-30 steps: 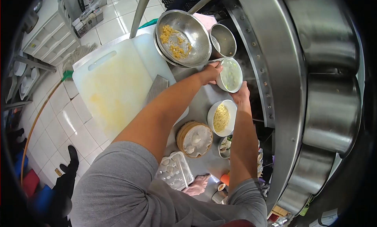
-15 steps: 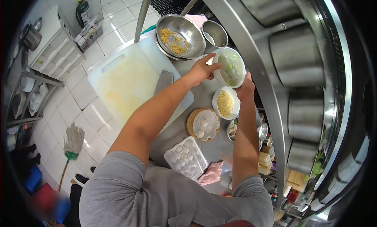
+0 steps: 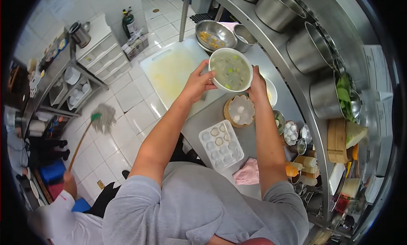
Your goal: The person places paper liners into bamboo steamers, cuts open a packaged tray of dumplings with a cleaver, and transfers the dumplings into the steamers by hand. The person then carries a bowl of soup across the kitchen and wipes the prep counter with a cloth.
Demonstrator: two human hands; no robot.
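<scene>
A white bowl (image 3: 230, 70) of cloudy greenish soup with green pieces is held up over the steel counter, roughly level. My left hand (image 3: 200, 81) grips its left rim, thumb on top. My right hand (image 3: 257, 85) holds the opposite side, its fingers partly hidden by the bowl. Below, past my right wrist, a second white bowl (image 3: 272, 92) is partly covered by my forearm. A round bamboo steamer (image 3: 240, 111) with pale rounded pieces on a liner stands just under the held bowl. The cutting board (image 3: 167, 71) lies to the left.
A metal bowl (image 3: 216, 34) with yellow bits and a smaller steel pot (image 3: 245, 36) stand behind. Nearer me are a clear plastic tray (image 3: 221, 144) and a pink cloth (image 3: 247, 172). Large pots (image 3: 307, 50) line the right shelf. At left, another person holds a mop (image 3: 103, 118).
Both hands have brought the soup bowl back toward me and levelled it from a tilt. My view has shifted; the mop has moved, and the other person's arm now shows on its handle.
</scene>
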